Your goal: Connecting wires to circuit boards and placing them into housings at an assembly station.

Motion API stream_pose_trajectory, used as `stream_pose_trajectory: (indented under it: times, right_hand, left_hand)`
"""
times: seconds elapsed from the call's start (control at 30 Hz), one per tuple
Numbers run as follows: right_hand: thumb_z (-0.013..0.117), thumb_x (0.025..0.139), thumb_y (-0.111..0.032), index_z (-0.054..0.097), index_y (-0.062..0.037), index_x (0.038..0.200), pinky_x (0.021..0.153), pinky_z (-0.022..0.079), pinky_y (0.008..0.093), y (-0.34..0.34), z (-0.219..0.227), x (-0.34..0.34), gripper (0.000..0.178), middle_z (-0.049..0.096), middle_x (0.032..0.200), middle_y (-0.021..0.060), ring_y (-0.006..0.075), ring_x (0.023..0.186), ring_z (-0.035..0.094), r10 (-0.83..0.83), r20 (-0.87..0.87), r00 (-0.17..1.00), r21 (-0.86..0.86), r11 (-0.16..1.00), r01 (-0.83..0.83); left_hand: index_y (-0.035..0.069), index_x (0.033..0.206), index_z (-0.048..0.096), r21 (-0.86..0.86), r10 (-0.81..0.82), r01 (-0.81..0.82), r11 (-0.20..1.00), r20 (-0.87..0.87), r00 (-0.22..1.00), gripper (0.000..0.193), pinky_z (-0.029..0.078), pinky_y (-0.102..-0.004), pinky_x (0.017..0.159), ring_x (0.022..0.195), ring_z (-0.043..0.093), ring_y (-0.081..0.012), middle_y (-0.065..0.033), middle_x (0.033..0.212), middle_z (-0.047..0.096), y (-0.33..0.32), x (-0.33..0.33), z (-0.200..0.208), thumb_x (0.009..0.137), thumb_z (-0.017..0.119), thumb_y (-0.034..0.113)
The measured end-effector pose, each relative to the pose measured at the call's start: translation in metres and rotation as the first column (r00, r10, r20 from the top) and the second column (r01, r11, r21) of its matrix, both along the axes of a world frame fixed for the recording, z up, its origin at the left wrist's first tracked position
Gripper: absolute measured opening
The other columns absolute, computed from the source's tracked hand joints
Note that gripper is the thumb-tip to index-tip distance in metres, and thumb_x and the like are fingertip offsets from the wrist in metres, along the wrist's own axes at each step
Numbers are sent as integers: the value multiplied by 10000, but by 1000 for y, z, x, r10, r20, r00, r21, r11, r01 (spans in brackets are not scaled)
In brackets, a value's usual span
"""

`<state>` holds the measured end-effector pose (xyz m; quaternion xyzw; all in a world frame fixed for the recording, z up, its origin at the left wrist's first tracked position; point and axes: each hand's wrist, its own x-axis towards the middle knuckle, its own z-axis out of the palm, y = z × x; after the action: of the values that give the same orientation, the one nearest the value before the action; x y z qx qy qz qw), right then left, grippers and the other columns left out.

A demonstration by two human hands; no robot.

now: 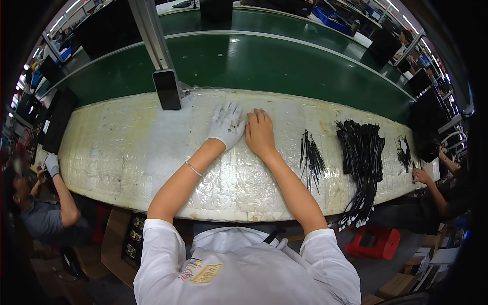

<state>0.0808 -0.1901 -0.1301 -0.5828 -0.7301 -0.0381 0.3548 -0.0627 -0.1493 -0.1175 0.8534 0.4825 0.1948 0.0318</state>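
My left hand [226, 125], in a white glove with dark smudges, lies flat on the pale plastic-covered worktable [122, 147]. Its fingers are stretched out and hold nothing. Beside it, thumb close to the glove, my bare right hand [260, 131] rests palm down with its fingers extended and nothing visible in them. To the right of that hand lies a small bunch of black cable ties [312, 157]. Farther right is a large bundle of black cables [362, 152], whose pale-tipped ends hang over the near table edge.
A phone [166, 90] leans on a metal post [150, 35] at the table's far edge, before a green conveyor belt [284, 66]. Co-workers' hands show at left [52, 164] and right [421, 176]. Below are a red stool [373, 243] and a cardboard box [116, 239].
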Motion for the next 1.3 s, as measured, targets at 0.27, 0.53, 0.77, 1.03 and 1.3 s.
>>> stream_pose_trajectory:
  times: [0.27, 0.53, 0.77, 1.03, 1.3]
  right_hand:
    - [572, 811, -75, 576, 54, 1087, 1056, 336, 522, 0, 2, 0, 305, 522, 1268, 296, 457, 1222, 457, -47, 9, 999, -37, 998, 47]
    - [578, 798, -92, 586, 36, 1075, 1094, 288, 516, -5, -6, 6, 305, 522, 1270, 279, 440, 1258, 427, -101, -42, 994, 2, 995, 101]
    - [572, 783, -89, 634, 39, 966, 1058, 336, 508, 11, 0, -14, 232, 578, 1171, 295, 436, 1191, 485, -25, -92, 995, -7, 1000, 24]
    - [584, 828, -58, 540, 44, 1191, 1040, 350, 517, 4, -22, 14, 379, 512, 1270, 299, 448, 1192, 471, 27, -71, 997, 43, 999, -24]
    - [595, 855, -71, 528, 47, 1203, 1036, 364, 488, -9, 4, 5, 373, 474, 1314, 295, 447, 1209, 457, 88, -79, 993, 76, 994, -82]
  left_hand:
    - [61, 1421, 445, -99, -8, 4, 995, -46, 999, 558, 164, -443, 1180, 1434, 284, -290, -137, 1517, 374, 2, 4, 3, 956, 427, 369]
    - [56, 1389, 484, -20, -53, 51, 998, -81, 995, 514, 214, -432, 1164, 1409, 329, -285, -137, 1484, 418, 5, 11, -10, 952, 473, 327]
    - [1, 1317, 536, -77, 22, -13, 997, 117, 993, 515, 277, -443, 1135, 1339, 416, -347, -192, 1401, 496, 7, -13, -7, 918, 506, 325]
    - [7, 1476, 317, -485, -181, 124, 866, -74, 981, 742, 208, -425, 1179, 1446, 218, -371, -225, 1557, 239, -43, -20, 38, 942, 430, 509]
    - [-16, 1386, 414, 394, 377, -564, 726, 458, 805, 684, 288, -445, 1128, 1327, 394, -374, -226, 1427, 412, -164, -211, 126, 804, 712, 185]
